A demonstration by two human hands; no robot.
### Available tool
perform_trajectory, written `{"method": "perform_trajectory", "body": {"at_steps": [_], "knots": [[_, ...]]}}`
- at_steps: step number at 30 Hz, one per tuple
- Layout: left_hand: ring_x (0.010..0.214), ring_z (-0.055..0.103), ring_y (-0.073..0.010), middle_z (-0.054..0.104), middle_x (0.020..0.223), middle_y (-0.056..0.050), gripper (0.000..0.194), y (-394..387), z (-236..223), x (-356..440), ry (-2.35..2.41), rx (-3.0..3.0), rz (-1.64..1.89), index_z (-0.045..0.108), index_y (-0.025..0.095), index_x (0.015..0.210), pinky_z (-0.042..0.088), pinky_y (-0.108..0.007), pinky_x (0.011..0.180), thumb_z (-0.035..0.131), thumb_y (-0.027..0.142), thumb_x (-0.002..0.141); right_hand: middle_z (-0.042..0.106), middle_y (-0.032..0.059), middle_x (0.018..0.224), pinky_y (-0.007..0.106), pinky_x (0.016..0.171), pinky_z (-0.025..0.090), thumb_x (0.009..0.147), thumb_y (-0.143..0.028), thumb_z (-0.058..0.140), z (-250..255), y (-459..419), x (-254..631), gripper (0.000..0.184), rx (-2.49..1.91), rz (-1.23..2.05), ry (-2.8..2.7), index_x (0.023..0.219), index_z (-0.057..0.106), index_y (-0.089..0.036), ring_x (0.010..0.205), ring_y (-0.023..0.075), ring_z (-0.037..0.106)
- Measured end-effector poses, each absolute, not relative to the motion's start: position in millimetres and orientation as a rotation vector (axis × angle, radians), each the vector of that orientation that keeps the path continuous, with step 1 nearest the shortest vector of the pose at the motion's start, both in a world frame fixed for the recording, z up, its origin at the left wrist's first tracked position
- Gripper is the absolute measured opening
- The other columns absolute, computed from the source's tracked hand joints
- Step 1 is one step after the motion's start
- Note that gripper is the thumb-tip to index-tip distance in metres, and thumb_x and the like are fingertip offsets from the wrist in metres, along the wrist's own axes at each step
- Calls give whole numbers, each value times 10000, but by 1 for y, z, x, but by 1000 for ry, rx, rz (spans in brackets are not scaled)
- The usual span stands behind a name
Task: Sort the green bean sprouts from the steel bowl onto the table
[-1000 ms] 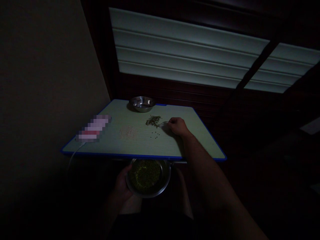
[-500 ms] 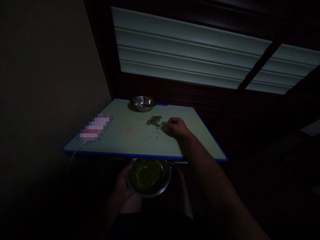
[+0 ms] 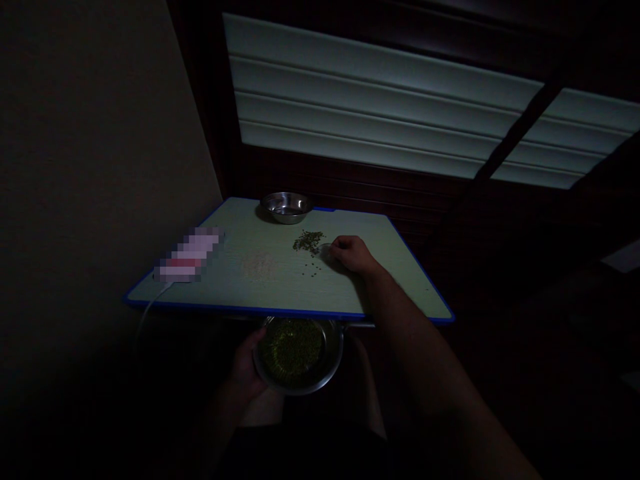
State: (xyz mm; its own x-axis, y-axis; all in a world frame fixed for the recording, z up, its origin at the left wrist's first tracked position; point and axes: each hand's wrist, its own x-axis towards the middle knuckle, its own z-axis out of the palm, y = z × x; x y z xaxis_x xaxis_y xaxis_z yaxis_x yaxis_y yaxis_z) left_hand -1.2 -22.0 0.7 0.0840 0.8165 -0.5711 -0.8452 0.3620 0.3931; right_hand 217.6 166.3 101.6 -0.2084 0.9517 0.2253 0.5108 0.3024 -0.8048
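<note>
My left hand [image 3: 245, 370] grips a steel bowl [image 3: 334, 363] by its left rim, just below the near edge of the pale green table [image 3: 390, 287]. The bowl is filled with small green beans [image 3: 293, 350]. My right hand [image 3: 350, 253] rests on the table with its fingers curled. Its fingertips lie at the right side of a small pile of green beans [image 3: 307, 241]. A faint pale spot shows at the fingertips, but the dim light hides whether they hold anything. A few loose beans [image 3: 313, 267] lie nearer me.
A patch of pale grains [image 3: 257, 265] lies left of the beans. An empty steel bowl [image 3: 287, 205] stands at the table's far edge. A blurred pink-white object [image 3: 189, 255] with a white cable [image 3: 145, 313] lies at the left. A wall [image 3: 100, 167] rises on the left.
My right hand has shifted slightly left toward the bean pile. The pale spot at its fingertips shows less than before. The left hand and its bowl have stayed in place.
</note>
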Motion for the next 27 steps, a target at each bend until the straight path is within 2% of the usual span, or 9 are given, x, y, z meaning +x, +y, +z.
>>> {"method": "perform_trajectory", "body": {"at_steps": [4, 11, 17, 22, 27], "knots": [[746, 730, -238, 774, 746, -70, 183, -21, -1, -1, 845, -48, 1255, 725, 161, 849, 561, -390, 820, 554, 150, 785, 546, -12, 577, 238, 536, 349, 687, -353, 560, 102, 167, 216, 200, -1319, 772, -1839, 641, 590, -161, 539, 94, 436], [737, 726, -252, 773, 760, -86, 198, -21, -1, 0, 839, -47, 1260, 729, 142, 882, 543, -421, 846, 568, 162, 770, 550, -19, 579, 229, 546, 349, 679, -370, 585, 105, 169, 210, 219, -1292, 771, -1864, 647, 605, -154, 558, 93, 443], [726, 721, -246, 763, 707, -68, 188, -21, 7, 3, 900, -62, 1254, 728, 154, 840, 540, -421, 849, 552, 171, 777, 523, -23, 558, 235, 529, 330, 649, -394, 614, 106, 167, 209, 243, -1219, 941, -1859, 643, 601, -151, 529, 85, 423], [679, 715, -245, 756, 686, -83, 172, -22, 11, 4, 930, -97, 1254, 712, 149, 729, 544, -416, 813, 547, 152, 777, 535, -13, 569, 241, 523, 324, 622, -383, 659, 111, 160, 208, 239, -1185, 1085, -1872, 643, 596, -153, 526, 83, 416], [659, 710, -224, 761, 696, -74, 171, -22, 13, 4, 933, -78, 1264, 721, 145, 735, 547, -404, 827, 559, 147, 788, 532, -15, 562, 237, 525, 332, 622, -367, 667, 113, 157, 205, 223, -1137, 1115, -1897, 619, 590, -157, 532, 84, 429]]}}
